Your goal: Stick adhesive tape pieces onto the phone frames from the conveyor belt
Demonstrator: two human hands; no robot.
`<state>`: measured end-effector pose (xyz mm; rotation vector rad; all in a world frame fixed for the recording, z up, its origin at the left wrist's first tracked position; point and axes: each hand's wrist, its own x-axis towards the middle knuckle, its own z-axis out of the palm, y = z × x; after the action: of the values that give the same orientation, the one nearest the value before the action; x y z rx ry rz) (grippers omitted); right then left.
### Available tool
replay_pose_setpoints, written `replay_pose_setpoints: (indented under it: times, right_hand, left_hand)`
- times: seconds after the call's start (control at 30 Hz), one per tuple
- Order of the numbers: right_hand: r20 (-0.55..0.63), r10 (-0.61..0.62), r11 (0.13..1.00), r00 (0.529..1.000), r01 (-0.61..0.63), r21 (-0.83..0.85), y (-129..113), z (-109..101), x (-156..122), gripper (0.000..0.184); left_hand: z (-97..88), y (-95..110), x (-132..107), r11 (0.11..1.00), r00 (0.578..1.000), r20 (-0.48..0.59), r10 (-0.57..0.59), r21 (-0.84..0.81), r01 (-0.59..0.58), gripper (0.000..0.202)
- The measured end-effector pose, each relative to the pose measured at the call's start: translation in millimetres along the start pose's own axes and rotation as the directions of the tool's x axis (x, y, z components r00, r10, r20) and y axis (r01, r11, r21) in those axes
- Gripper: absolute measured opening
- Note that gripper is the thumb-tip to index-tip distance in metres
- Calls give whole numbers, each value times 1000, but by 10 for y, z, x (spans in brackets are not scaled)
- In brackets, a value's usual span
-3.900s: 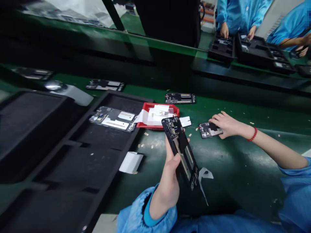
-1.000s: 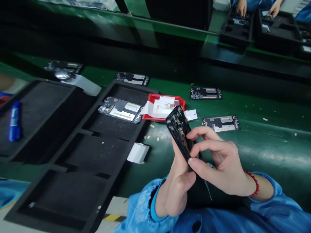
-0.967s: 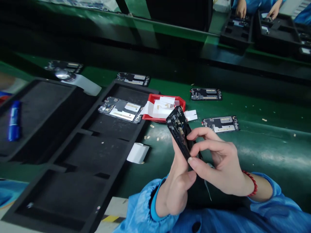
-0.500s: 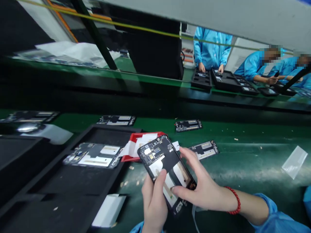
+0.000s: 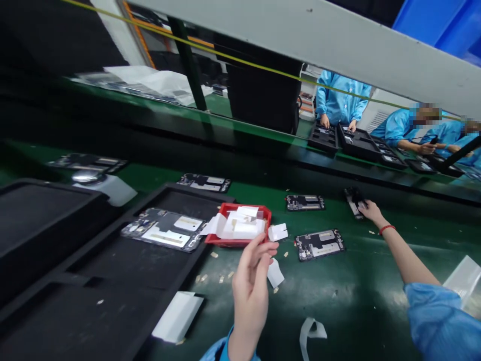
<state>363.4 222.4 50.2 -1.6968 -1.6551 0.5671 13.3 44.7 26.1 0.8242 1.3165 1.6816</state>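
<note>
My right hand [image 5: 371, 212] reaches to the far side of the green bench, its fingers closed on the near edge of an opened phone [image 5: 352, 204], whose circuit board shows. The phone is tilted and partly covered by the fingers. My left hand [image 5: 252, 281] hovers in front of the red tray [image 5: 268, 220], fingers loosely stretched out and holding nothing. White paper pieces [image 5: 244, 225] fill that tray. Nearer than the held phone, a second opened phone [image 5: 319, 244] lies flat on the bench. Farther back lies a third phone [image 5: 305, 202].
On the left stands a black foam tray [image 5: 131, 273] with an opened phone [image 5: 165, 229] on it. Small tan scraps, a curled clear strip [image 5: 311, 333] and a clear plastic sheet [image 5: 460, 281] are on the bench. Co-workers in blue sit and stand beyond the rear ledge.
The phone that both hands held near me is now at the far right in my right hand. My left hand has let go of it and stays near the red tray.
</note>
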Motion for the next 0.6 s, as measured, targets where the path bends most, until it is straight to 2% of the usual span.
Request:
replay_pose_setpoints:
  times: [0.07, 0.13, 0.23, 0.3, 0.37, 0.43, 0.5, 0.57, 0.6]
  right_hand:
    - [55, -52, 991, 997, 58, -121, 61, 136, 91, 38]
    - [156, -118, 971, 981, 146, -189, 27, 472, 198, 40]
    - [348, -203, 939, 915, 283, -194, -158, 1057, 422, 39]
    - [447, -242, 923, 861, 347, -169, -309, 1288, 581, 37]
    - [494, -271, 909, 826, 389, -153, -436, 1329, 675, 33]
    - [479, -304, 898, 824, 416, -145, -547, 1246, 622, 35]
    - [422, -352, 892, 836, 436, -121, -678, 1150, 368, 48]
    - [369, -411, 884, 834, 463, -61, -848, 1114, -64, 63]
    - [361, -441, 877, 821, 479, -18, -943, 1119, -318, 65]
  left_hand:
    - [12, -21, -4, 1000, 1000, 6, -7, 15, 7, 39]
    - [24, -46, -12, 999, 999, 21, -25, 31, 24, 37]
    - [19, -78, -13, 998, 998, 24, -60, 32, 59, 36]
    - [-4, -85, 3, 997, 997, 25, -74, 31, 73, 36]
    - [-29, -83, 28, 997, 997, 33, -76, 29, 75, 36]
    - [-35, -83, 46, 997, 996, 48, -80, 21, 79, 36]
    - [-9, -91, 37, 996, 994, 56, -91, 7, 90, 38]
    - [37, -95, -4, 995, 994, 51, -93, -26, 95, 44]
    - [60, -89, -34, 995, 994, 58, -89, -49, 92, 50]
